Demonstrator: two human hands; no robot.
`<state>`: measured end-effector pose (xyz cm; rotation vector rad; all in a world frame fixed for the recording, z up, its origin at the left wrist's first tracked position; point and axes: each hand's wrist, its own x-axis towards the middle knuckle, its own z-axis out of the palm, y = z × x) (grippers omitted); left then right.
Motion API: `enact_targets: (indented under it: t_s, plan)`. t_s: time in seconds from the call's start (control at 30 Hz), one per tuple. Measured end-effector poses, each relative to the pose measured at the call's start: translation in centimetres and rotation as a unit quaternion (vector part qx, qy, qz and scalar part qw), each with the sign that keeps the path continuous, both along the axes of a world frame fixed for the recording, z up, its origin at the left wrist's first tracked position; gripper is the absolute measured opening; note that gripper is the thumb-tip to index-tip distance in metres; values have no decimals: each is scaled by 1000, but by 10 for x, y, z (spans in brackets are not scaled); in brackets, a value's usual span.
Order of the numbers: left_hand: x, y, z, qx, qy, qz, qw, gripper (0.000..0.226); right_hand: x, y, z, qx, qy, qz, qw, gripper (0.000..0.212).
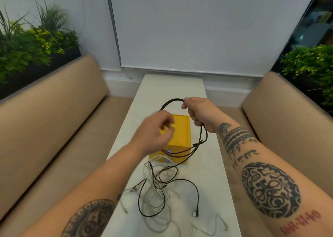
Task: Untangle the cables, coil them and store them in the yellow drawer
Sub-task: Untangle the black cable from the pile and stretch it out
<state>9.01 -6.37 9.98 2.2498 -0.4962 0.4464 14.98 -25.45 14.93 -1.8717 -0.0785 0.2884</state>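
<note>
My right hand (197,113) grips a coil of black cable (202,137) raised above the table; the loops arc left from my fist and hang down in front of the yellow drawer box (182,134). My left hand (156,130) hovers over the box with fingers loosely curled next to the coil's left side; whether it pinches a strand is unclear because of blur. A tangle of black and white cables (158,188) lies on the table in front of the box, with a black plug (195,212) at its right end.
The narrow white table (214,173) runs between two tan sofas (59,110) (281,107). Green planters (36,38) stand behind each sofa. A white blind covers the far wall. A thin white cable (216,226) trails near the table's front right.
</note>
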Motion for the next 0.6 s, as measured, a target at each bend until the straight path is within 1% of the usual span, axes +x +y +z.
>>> enact_targets:
  t_s: [0.03, 0.07, 0.1, 0.13, 0.23, 0.33, 0.4, 0.5, 0.6]
  plan:
    - [-6, -17, 2, 10, 72, -40, 997, 16, 0, 1, 2, 33, 13, -7, 999, 33]
    - [-9, -33, 1, 15, 141, -57, 988, 21, 0, 2, 4, 60, 26, -10, 998, 32]
    - [-11, -46, -1, 14, 185, -64, 980, 30, 0, 4, 6, 81, 39, -10, 996, 32]
    - [-12, -58, -4, 4, 205, -68, 976, 35, 0, 6, 8, 97, 51, -8, 994, 32]
    - [-14, -79, -3, -33, 184, -53, 981, 22, 1, 7, 14, 152, 90, -29, 984, 30]
    - [-14, -81, -1, -52, 165, -24, 985, 26, 3, 1, 25, 230, 121, -73, 963, 27]
    - [-14, -80, 0, -72, 160, -20, 984, 23, 4, -3, 33, 269, 129, -86, 951, 25]
    - [-15, -74, -2, -128, 202, -48, 970, 18, 4, -4, 36, 321, 129, -104, 933, 20]
    - [-14, -59, -4, -156, 244, -95, 952, 26, 6, -3, 36, 375, 116, -131, 911, 23]
